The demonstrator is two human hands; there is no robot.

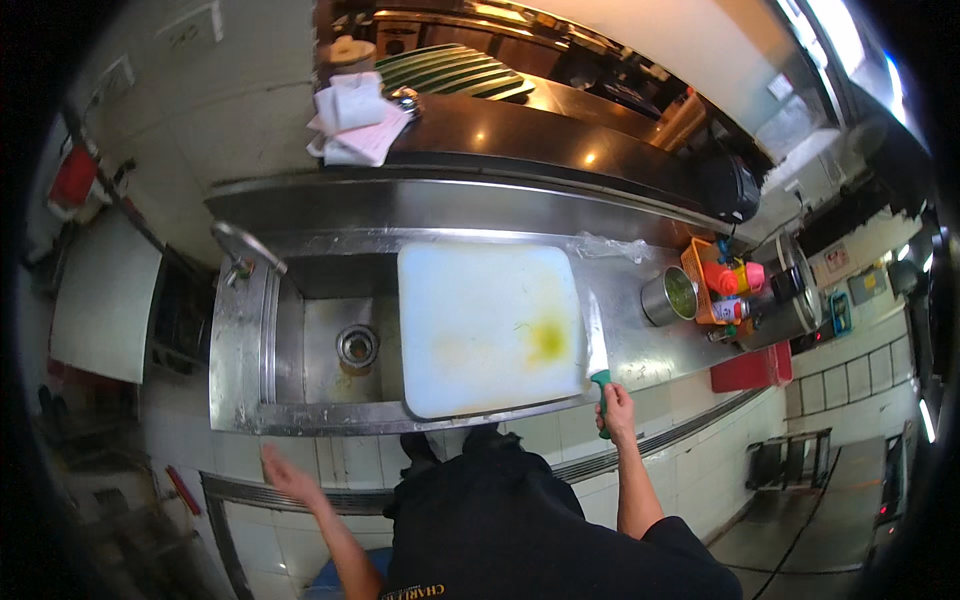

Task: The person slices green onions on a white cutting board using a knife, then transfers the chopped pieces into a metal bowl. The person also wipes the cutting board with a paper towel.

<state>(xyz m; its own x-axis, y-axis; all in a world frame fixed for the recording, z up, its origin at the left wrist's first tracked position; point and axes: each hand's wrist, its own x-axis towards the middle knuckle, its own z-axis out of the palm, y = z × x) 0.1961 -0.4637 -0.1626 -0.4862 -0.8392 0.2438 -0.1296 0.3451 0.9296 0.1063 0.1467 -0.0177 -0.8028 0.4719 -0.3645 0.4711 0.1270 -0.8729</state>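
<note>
My right hand (618, 412) is closed round the green handle of a kitchen knife (597, 335). The blade points away from me and lies along the right edge of a white cutting board (470, 330). A yellow-green stain and a few thin green shreds mark the board's right half. Off to the left, my left hand (289, 477) hangs in front of the counter edge, fingers slightly blurred but stretched out, with nothing in them. The board partly covers a steel sink (318, 310).
A faucet (245, 250) stands at the sink's left. To the right are a metal pot (668, 298) with green contents, an orange basket (700, 262) of bottles and crumpled plastic wrap (608, 246). Papers (355, 120) lie on the shelf behind; a red bin (750, 369) sits under the counter.
</note>
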